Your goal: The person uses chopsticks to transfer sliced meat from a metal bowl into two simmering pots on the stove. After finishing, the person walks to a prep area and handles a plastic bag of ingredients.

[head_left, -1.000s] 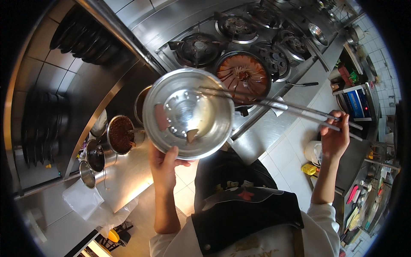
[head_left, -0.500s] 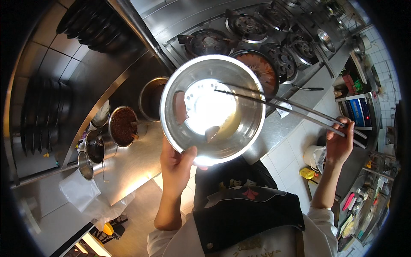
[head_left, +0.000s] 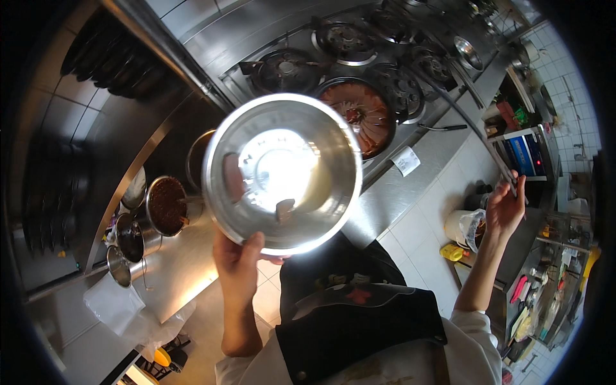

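My left hand [head_left: 239, 264] grips a shiny steel bowl [head_left: 340, 212] by its near left rim, thumb on top. Inside lie two pinkish slices, one meat-like slice [head_left: 233, 178] against the left wall and a smaller slice [head_left: 284, 208] lower down. Glare whitens the bottom, with a pale yellowish patch beside it. My right hand [head_left: 504, 213], raised well to the right, closes on long metal chopsticks [head_left: 483, 138] whose far ends reach over the burners, away from the bowl. Just beyond the bowl, a round black pan [head_left: 359, 115] holds reddish slices fanned in a ring.
Several gas burners [head_left: 343, 40] fill the stove behind the bowl. A paper slip [head_left: 405, 160] lies on the steel counter edge. On the left stand a pot of dark red bits [head_left: 167, 205] and stacked black bowls [head_left: 48, 186]. A white bucket [head_left: 463, 228] sits at right.
The chopsticks have swung out of the bowl, up and right over the stove. The bowl sits farther left in view, uncovering more of the pan. Both slices are still in the bowl.
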Action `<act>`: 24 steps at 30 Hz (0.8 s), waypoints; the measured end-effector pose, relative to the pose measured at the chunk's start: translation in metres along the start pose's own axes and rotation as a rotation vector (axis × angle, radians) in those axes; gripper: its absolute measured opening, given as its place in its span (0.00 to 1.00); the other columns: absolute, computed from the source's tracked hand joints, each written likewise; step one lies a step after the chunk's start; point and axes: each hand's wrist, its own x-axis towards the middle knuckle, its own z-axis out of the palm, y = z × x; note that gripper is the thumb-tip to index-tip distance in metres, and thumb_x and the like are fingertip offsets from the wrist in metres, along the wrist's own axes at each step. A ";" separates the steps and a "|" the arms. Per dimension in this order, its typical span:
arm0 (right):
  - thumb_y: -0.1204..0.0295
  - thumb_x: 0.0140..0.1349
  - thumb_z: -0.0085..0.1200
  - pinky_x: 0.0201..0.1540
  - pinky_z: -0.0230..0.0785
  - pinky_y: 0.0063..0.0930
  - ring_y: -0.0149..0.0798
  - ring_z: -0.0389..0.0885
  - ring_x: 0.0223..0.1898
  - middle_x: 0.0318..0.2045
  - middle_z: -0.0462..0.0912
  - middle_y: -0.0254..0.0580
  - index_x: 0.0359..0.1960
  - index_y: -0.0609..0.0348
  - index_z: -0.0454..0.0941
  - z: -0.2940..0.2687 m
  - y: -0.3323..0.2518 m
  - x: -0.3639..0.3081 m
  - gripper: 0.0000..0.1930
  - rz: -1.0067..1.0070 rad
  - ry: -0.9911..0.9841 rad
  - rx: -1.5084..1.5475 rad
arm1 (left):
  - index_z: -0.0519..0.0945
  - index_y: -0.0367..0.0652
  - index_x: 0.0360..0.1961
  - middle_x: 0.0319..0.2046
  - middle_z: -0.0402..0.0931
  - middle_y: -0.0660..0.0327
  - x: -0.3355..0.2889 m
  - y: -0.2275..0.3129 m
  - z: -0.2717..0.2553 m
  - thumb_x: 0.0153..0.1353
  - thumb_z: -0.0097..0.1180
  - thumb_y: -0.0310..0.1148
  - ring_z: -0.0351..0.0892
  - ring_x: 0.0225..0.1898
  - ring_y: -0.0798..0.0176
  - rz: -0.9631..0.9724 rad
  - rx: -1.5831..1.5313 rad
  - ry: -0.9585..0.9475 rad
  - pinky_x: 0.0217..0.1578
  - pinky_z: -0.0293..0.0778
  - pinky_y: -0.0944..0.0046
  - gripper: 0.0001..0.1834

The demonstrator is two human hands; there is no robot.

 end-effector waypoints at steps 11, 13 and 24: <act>0.62 0.68 0.36 0.41 0.75 0.34 0.46 0.82 0.34 0.32 0.81 0.49 0.43 0.66 0.70 -0.036 0.010 -0.005 0.18 -0.232 0.186 -0.510 | 0.60 0.39 0.56 0.38 0.74 0.53 0.008 -0.008 -0.024 0.55 0.50 0.27 0.78 0.20 0.60 0.038 0.055 0.331 0.13 0.73 0.68 0.26; 0.63 0.68 0.36 0.40 0.75 0.34 0.46 0.82 0.32 0.31 0.81 0.48 0.43 0.65 0.70 -0.038 0.013 -0.004 0.16 -0.244 0.225 -0.540 | 0.59 0.40 0.56 0.37 0.73 0.53 0.010 -0.011 -0.022 0.55 0.50 0.26 0.77 0.19 0.60 0.049 0.070 0.332 0.12 0.72 0.68 0.26; 0.61 0.69 0.34 0.27 0.71 0.23 0.39 0.77 0.23 0.28 0.77 0.45 0.39 0.63 0.71 -0.039 0.020 0.014 0.18 -0.082 0.200 -0.251 | 0.56 0.41 0.61 0.41 0.72 0.54 0.029 -0.013 0.020 0.55 0.49 0.24 0.75 0.22 0.62 0.025 0.141 0.296 0.14 0.71 0.67 0.31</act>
